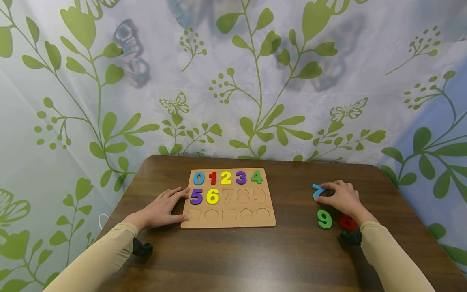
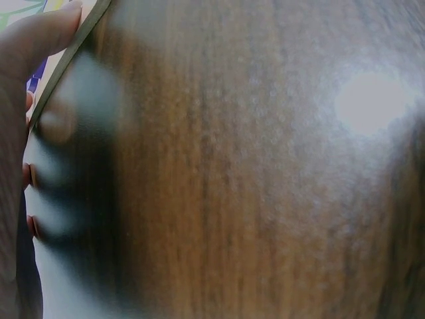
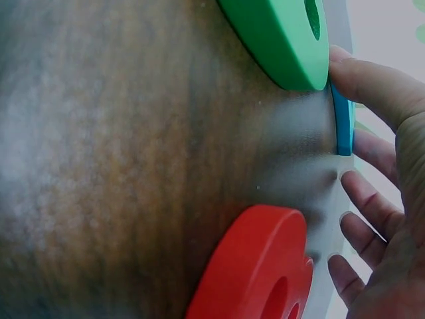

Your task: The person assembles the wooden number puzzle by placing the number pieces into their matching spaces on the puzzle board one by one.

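Observation:
A wooden number board (image 1: 233, 221) lies flat on the table, holding coloured numbers 0 to 6 in its upper two rows. My left hand (image 1: 160, 209) rests at the board's left edge, fingers fairly straight, fingertips and thumb touching it. To the right, my right hand (image 1: 341, 196) pinches a blue number 7 (image 1: 318, 190) between thumb and index finger, low at the table; the other fingers are spread. Just below that hand lies a green number 9 (image 1: 324, 219). A red number 8 (image 3: 255, 266) is partly hidden under the right wrist in the head view.
Carved recesses for 7, 8, 9 and several shapes show in the board's middle and bottom rows. The brown wooden table (image 1: 233, 259) backs onto a leaf-patterned curtain (image 1: 233, 81). Dark wrist cameras sit under both wrists.

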Demonstrator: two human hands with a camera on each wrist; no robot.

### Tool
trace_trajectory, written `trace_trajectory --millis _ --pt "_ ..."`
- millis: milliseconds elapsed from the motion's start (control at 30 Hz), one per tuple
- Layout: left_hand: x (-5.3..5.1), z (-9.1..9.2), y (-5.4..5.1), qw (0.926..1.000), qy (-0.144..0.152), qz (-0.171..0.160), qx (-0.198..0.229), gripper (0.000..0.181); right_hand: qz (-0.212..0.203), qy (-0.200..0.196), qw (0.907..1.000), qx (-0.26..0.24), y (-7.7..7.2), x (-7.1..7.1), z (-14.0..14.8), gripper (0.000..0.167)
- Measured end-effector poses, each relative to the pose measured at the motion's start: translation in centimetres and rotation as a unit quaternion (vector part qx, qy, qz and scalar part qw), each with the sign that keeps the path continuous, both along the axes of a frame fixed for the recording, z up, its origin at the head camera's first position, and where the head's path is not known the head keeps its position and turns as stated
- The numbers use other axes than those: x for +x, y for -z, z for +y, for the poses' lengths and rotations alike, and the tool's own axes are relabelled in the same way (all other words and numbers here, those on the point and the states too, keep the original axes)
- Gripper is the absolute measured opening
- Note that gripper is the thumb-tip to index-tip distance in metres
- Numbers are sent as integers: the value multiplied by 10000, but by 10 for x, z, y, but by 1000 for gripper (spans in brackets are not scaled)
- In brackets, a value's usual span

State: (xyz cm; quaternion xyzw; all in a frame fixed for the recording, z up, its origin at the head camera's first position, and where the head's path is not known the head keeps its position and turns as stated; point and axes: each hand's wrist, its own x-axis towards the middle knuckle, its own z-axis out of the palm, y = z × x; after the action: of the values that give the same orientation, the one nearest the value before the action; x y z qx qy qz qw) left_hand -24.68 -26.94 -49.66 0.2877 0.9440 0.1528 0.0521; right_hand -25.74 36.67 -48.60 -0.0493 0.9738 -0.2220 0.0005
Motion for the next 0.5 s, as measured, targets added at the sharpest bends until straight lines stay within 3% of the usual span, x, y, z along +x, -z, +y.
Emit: trace_trajectory --millis 500 --pt "0 -1 3 10000 35 20 18 79 67 -46 9999 126 -2 -3 -1 80"
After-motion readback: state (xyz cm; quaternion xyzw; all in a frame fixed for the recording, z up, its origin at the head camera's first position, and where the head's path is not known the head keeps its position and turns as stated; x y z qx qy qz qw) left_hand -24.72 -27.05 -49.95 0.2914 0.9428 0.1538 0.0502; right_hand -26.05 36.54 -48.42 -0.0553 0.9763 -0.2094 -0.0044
